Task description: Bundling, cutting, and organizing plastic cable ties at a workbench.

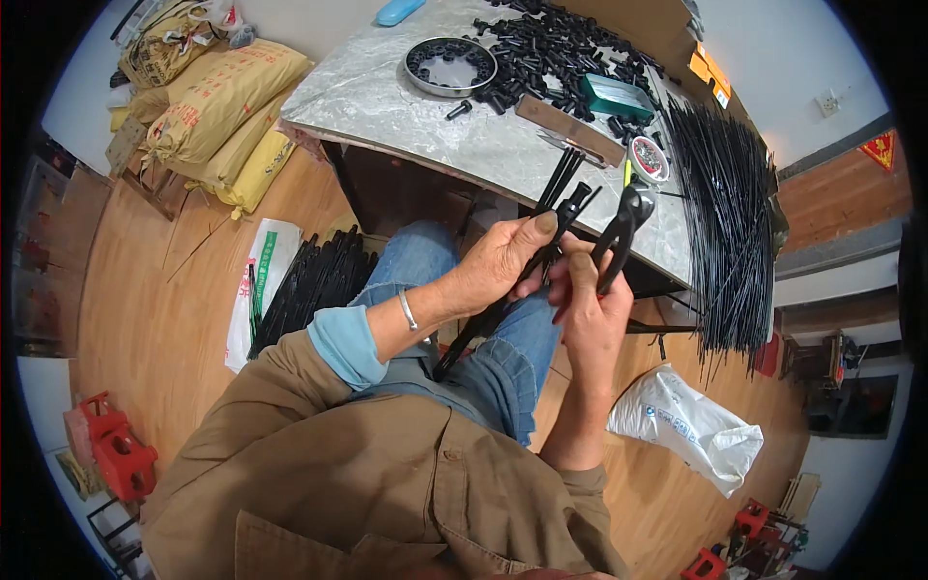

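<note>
Over my lap, my left hand (pixel 503 261) is closed around a bundle of thin black rods (pixel 561 182), its thumb pressed on top. A thicker black tube with a collared end (pixel 576 199) sticks up out of the same grip. The bundle slants down between my thighs. Close beside it, my right hand (pixel 592 307) grips a dark two-armed tool that looks like pliers (pixel 626 224), pointing up and away. The right fingertips reach to the rods, but what they touch there is partly hidden.
On the grey table (pixel 358 92) lie a heap of short black fittings (pixel 551 48), a round metal tray (pixel 450 66), a green box (pixel 619 97) and a wooden block (pixel 570 130). Long black rods (pixel 725 222) overhang its right edge. Bundled tubes (pixel 314 280) and a white sack (pixel 681 425) lie on the floor.
</note>
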Available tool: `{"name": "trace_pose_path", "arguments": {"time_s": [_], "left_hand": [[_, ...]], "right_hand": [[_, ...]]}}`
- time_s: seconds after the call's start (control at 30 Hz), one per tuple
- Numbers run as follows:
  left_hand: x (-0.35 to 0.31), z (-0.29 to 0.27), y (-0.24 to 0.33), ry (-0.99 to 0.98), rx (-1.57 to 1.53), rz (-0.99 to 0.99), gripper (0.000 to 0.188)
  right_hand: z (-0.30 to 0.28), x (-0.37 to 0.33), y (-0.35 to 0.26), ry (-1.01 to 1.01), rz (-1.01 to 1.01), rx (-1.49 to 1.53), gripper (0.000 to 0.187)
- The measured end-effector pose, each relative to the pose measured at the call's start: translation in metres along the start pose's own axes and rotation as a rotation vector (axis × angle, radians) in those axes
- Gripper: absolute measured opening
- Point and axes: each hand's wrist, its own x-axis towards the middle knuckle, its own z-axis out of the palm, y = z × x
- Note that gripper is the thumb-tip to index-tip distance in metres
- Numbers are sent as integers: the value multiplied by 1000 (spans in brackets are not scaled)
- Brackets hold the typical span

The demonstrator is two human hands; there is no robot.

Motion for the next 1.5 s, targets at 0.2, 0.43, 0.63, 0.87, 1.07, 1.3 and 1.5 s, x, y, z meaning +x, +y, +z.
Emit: {"name": "trace_pose_path", "arguments": {"time_s": [0.2, 0.43, 0.63, 0.87, 1.07, 1.3, 1.5], "left_hand": [[1, -20, 8, 16, -98, -93, 69], [-9, -6, 10, -43, -21, -73, 63], [-6, -6, 12, -63, -14, -68, 65], [-7, -10, 10, -42, -25, -74, 66], [-7, -8, 11, -36, -11, -64, 66], [-10, -7, 9, -3, 59, -47, 66], [-9, -9, 13, 35, -6, -52, 64]], "right_hand": [[-39, -22, -21, -494, 371, 127, 33], [-50, -43, -24, -612, 688, 148, 24], [-51, -43, -25, -639, 729, 292, 30], [-42, -44, -21, -678, 756, 532, 52], [-44, -38, -36, -667, 845, 664, 58], [-37, -27, -77, -586, 953, 407, 40], [-28, -20, -64, -634, 400, -629, 26]]}}
